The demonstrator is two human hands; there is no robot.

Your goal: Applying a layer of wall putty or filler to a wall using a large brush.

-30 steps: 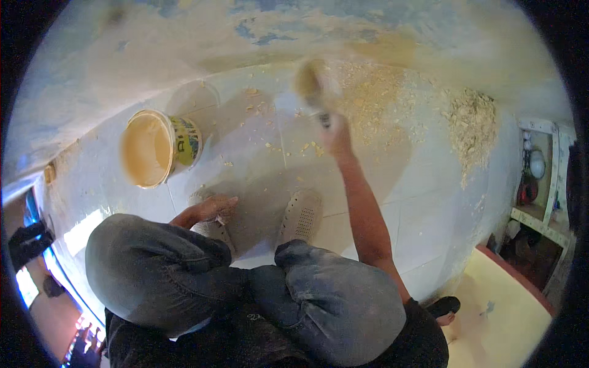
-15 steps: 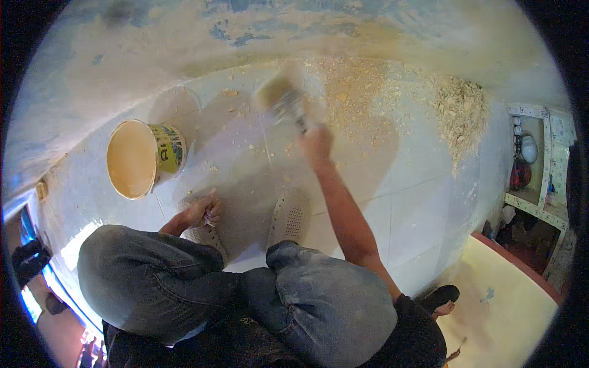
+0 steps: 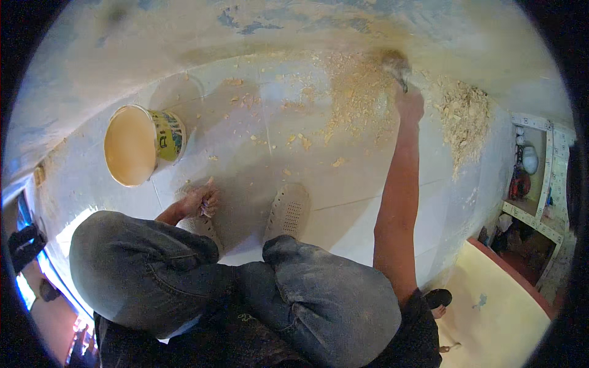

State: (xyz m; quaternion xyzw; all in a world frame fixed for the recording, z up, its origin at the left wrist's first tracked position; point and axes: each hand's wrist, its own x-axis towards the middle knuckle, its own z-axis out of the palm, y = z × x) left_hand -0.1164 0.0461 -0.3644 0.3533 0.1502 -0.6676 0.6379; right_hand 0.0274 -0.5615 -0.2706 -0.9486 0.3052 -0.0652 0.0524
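Prob. shelf w/ red obj.

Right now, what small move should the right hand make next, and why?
Probably a short sweep rightward: the right hand grips a motion-blurred brush near the foot of the wall, with scattered pale flakes on its left and a heap of similar debris on its right, so that stroke might gather more together.

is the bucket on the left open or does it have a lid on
Open: no lid covers the bucket, and its cream interior shows inside the rim.
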